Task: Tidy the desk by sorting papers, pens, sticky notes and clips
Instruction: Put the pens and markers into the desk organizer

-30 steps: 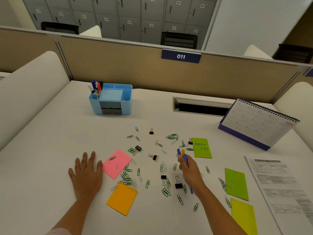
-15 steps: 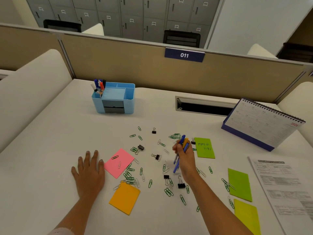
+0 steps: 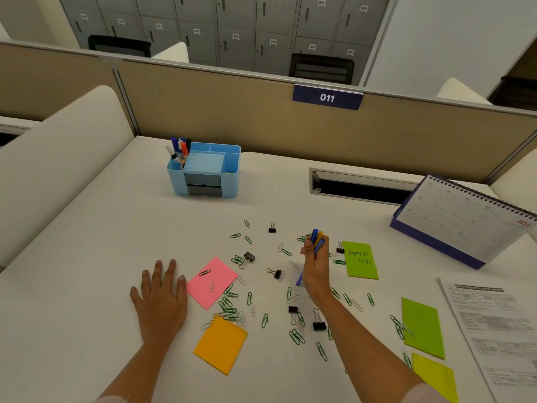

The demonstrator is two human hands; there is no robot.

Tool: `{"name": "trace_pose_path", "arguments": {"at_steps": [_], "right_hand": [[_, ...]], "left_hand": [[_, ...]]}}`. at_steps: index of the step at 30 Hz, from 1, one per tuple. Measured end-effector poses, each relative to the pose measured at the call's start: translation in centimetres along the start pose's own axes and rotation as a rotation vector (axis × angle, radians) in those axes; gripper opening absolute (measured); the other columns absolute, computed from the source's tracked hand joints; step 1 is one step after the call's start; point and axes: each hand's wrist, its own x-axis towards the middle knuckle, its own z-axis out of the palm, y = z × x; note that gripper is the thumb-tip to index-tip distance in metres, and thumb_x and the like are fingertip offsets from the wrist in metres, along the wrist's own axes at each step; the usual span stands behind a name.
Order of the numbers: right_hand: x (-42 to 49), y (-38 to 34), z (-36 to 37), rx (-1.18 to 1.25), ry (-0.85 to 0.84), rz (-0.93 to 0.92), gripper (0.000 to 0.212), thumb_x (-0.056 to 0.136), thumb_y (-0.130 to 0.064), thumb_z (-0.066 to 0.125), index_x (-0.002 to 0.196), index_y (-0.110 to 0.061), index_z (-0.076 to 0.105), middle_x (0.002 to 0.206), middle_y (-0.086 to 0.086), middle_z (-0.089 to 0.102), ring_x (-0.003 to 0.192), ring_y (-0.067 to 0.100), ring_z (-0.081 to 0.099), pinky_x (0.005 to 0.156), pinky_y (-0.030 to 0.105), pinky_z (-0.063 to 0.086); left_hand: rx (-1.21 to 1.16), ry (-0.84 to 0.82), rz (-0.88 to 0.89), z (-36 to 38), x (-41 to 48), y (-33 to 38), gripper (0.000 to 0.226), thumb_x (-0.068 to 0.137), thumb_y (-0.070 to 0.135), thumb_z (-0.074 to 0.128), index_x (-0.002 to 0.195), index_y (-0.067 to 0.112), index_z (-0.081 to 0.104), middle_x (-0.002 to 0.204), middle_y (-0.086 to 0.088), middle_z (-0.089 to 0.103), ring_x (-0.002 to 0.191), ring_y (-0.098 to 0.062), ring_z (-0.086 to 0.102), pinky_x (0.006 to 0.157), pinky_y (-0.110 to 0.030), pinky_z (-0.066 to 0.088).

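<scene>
3 pens [image 3: 316, 241], 2 blue and 1 yellow, stand bunched, gripped by the right hand [image 3: 316, 271] above scattered paper clips [image 3: 229, 309]. The left hand [image 3: 161, 301] lies flat, fingers straight, on the desk [image 3: 87, 257] beside the pink sticky note [image 3: 212, 282].

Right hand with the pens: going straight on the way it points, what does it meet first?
The right hand grips the pens. Kept low, it meets green paper clips just ahead; lifted, likely nothing before the cable slot. Height is unclear.
</scene>
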Motion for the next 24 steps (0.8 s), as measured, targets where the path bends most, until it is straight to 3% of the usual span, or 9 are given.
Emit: {"name": "trace_pose_path", "arguments": {"at_steps": [3, 6, 10, 15, 18, 21, 24], "right_hand": [[-0.2, 0.1, 0.4, 0.02, 0.015, 0.014, 0.009, 0.102, -0.024, 0.037, 0.111, -0.024, 0.042, 0.091, -0.009, 0.052, 0.082, 0.006, 0.053, 0.074, 0.012, 0.047], [0.3, -0.2, 0.9, 0.063, 0.029, -0.003, 0.012, 0.102, -0.029, 0.037, 0.102, -0.02, 0.043, 0.078, -0.003, 0.041, 0.065, 0.008, 0.037, 0.063, 0.02, 0.039], [1.8, -1.8, 1.4, 0.121, 0.007, -0.017, 0.01, 0.104, -0.025, 0.031, 0.1, -0.017, 0.037, 0.072, -0.003, 0.037, 0.056, 0.004, 0.032, 0.053, 0.017, 0.034], [5.1, -4.7, 2.5, 0.285, -0.108, 0.164, 0.016, 0.104, -0.023, 0.035, 0.095, -0.017, 0.046, 0.068, -0.001, 0.038, 0.053, 0.006, 0.036, 0.051, 0.018, 0.037], [7.2, -6.9, 3.5, 0.234, -0.196, 0.179, 0.02, 0.104, -0.022, 0.036, 0.093, -0.015, 0.051, 0.069, 0.0, 0.043, 0.059, 0.009, 0.041, 0.058, 0.02, 0.041], [9.3, -9.2, 5.6, 0.093, -0.185, 0.17, 0.023, 0.104, -0.024, 0.036, 0.09, -0.017, 0.053, 0.084, 0.002, 0.053, 0.081, 0.013, 0.05, 0.081, 0.027, 0.042], [11.1, -10.8, 8.3, -0.041, -0.211, 0.214, 0.029, 0.104, -0.028, 0.035, 0.115, -0.01, 0.054, 0.113, 0.004, 0.052, 0.105, 0.017, 0.047, 0.099, 0.036, 0.038]], "left_hand": [[0.013, 0.005, 0.002, 0.0, 0.0, 0.0, 0.065, 0.092, 0.054, 0.012, 0.15, 0.028, 0.026, 0.157, -0.004, 0.024, 0.145, -0.03, 0.016, 0.114, -0.055, 0.009], [0.012, 0.004, 0.001, 0.0, 0.0, 0.0, 0.066, 0.091, 0.055, 0.012, 0.15, 0.028, 0.026, 0.157, -0.004, 0.024, 0.145, -0.029, 0.015, 0.114, -0.055, 0.008], [0.015, 0.001, 0.002, -0.1, 0.5, 0.1, 0.066, 0.091, 0.055, 0.011, 0.15, 0.03, 0.027, 0.157, -0.003, 0.025, 0.145, -0.029, 0.016, 0.114, -0.055, 0.008], [0.012, -0.007, 0.006, 0.0, 2.1, 0.3, 0.062, 0.092, 0.053, 0.014, 0.149, 0.032, 0.027, 0.157, -0.001, 0.025, 0.145, -0.029, 0.016, 0.114, -0.056, 0.009], [0.025, -0.003, 0.005, 0.1, 3.1, 0.4, 0.062, 0.092, 0.053, 0.014, 0.149, 0.033, 0.028, 0.157, 0.0, 0.026, 0.145, -0.029, 0.016, 0.114, -0.055, 0.008], [0.018, -0.004, -0.009, 0.1, 4.2, 0.6, 0.054, 0.098, 0.049, 0.02, 0.149, 0.033, 0.028, 0.157, 0.001, 0.026, 0.145, -0.028, 0.016, 0.114, -0.055, 0.008], [0.017, -0.005, -0.017, 0.1, 5.2, 0.8, 0.049, 0.1, 0.043, 0.03, 0.148, 0.034, 0.029, 0.156, 0.001, 0.027, 0.145, -0.029, 0.016, 0.115, -0.055, 0.008]]}}
